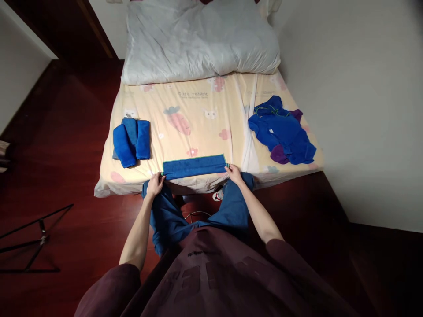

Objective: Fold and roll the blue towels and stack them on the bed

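A blue cloth [194, 166] with a green edge lies as a long, partly folded strip along the near edge of the bed. My left hand [154, 184] pinches its left end, and my right hand [234, 174] pinches its right end. Several rolled or folded blue cloths [143, 140] lie close together at the left of the bed. At the right is a loose, crumpled pile of blue cloths [282, 130] with purple pieces showing among them.
The bed [198, 119] has a yellow sheet with carrot and rabbit prints. A grey-white quilt [201, 39] is bunched at its far end. Black stand legs [41, 240] rest on the red floor at left. A wall [357, 110] rises at right.
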Demonstrator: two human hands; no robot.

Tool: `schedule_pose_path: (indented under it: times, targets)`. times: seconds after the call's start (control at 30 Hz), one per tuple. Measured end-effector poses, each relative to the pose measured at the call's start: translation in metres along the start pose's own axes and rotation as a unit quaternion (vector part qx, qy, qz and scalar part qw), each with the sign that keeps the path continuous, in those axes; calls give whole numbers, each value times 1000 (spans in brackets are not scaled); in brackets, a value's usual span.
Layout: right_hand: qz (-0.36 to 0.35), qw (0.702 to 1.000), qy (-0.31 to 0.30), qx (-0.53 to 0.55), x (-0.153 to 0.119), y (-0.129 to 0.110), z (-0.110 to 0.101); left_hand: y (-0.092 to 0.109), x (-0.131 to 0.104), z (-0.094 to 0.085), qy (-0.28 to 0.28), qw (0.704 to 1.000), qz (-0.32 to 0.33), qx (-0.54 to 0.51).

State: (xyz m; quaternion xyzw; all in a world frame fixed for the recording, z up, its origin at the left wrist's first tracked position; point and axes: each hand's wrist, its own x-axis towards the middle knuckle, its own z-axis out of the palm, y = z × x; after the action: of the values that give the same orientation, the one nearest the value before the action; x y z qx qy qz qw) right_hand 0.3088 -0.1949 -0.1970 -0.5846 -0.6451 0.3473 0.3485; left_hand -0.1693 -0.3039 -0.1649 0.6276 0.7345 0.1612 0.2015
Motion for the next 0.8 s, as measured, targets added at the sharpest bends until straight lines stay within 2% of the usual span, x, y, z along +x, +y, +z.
schedule_pose_path:
  times: [0.17, 0.4, 0.67, 0.8]
  targets:
    - [1, 1000, 0, 4, 0, -10, 0, 1, 1, -1, -8, 1000, -16, -2]
    - [9, 1000, 14, 5, 0, -11, 1, 0, -1, -2, -19, 1000, -15, 2]
    - [18, 999, 10, 31, 1, -12, 1, 11, 3, -1, -8, 998, -54, 13]
    - [20, 999, 2, 44, 1, -13, 1, 13, 3, -2, -8, 999, -51, 13]
